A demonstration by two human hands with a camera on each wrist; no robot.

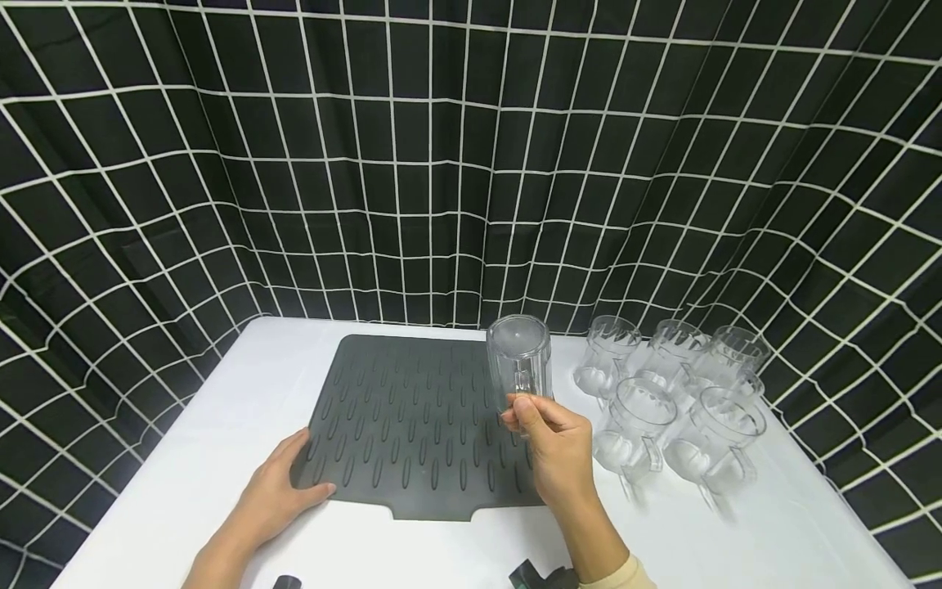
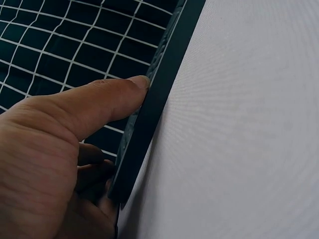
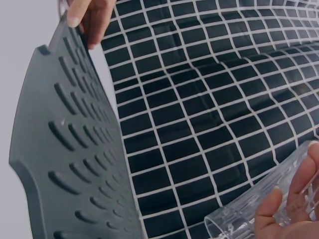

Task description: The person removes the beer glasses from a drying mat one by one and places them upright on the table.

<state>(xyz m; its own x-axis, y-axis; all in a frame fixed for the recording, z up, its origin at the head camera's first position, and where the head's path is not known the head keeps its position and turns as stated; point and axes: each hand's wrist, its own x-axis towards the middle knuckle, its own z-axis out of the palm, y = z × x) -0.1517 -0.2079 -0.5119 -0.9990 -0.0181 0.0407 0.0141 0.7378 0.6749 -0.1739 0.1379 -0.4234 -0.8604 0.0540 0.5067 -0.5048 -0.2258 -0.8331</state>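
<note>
My right hand grips the handle of a clear glass mug, its round base turned upward, above the right part of a dark grey ridged drying mat. Part of this mug shows at the lower right of the right wrist view, fingers around its handle. At the mat's front left corner lies my left hand, thumb by the front edge and fingers along the left side. The left wrist view has the thumb touching the mat's edge, with the other fingers partly hidden behind it.
Several clear mugs stand grouped at the right of the white table, among them a front mug and a rightmost front one. A black curtain with white grid lines surrounds the table's back and sides.
</note>
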